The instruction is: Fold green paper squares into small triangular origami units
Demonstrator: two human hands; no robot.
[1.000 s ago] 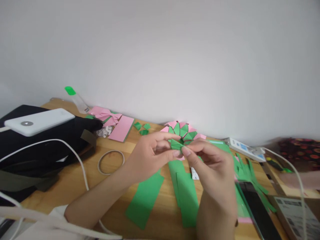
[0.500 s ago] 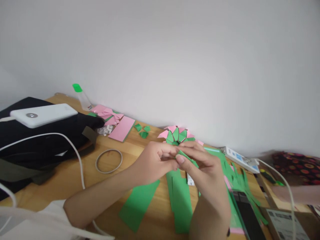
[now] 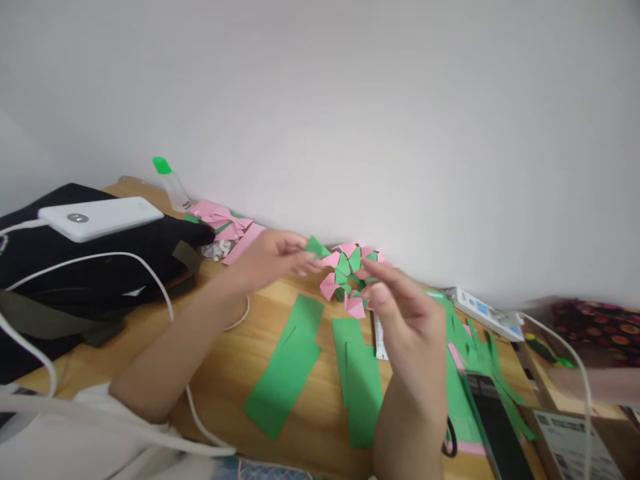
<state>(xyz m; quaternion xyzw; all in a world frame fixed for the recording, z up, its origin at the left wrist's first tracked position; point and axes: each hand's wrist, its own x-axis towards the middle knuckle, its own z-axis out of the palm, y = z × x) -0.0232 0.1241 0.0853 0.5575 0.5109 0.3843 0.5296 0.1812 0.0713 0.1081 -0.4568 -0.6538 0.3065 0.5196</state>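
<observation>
My left hand (image 3: 277, 257) is raised over the back of the table, its fingers closed on a small folded piece of green paper (image 3: 316, 247). Just beyond it lies a ring of folded pink and green paper (image 3: 354, 261), shaped like a flower. In front of that ring is my right hand (image 3: 405, 317), thumb and fingers apart, holding nothing. Below my hands are green paper strips, a pair on the left (image 3: 284, 390) and overlapping ones (image 3: 364, 393) nearer my right wrist.
A glue bottle with a green cap (image 3: 173, 183) leans near pink folded papers (image 3: 220, 219). At left, a white power bank (image 3: 103, 218) rests on a black bag (image 3: 150, 257). A phone (image 3: 497, 417), a power strip (image 3: 483, 310) and cut green strips (image 3: 493, 367) lie right. Another person's arm (image 3: 595, 387) shows.
My hands have come apart. The left has moved left and away with the green folded piece; the right has opened. More of the paper ring and the green strips shows now.
</observation>
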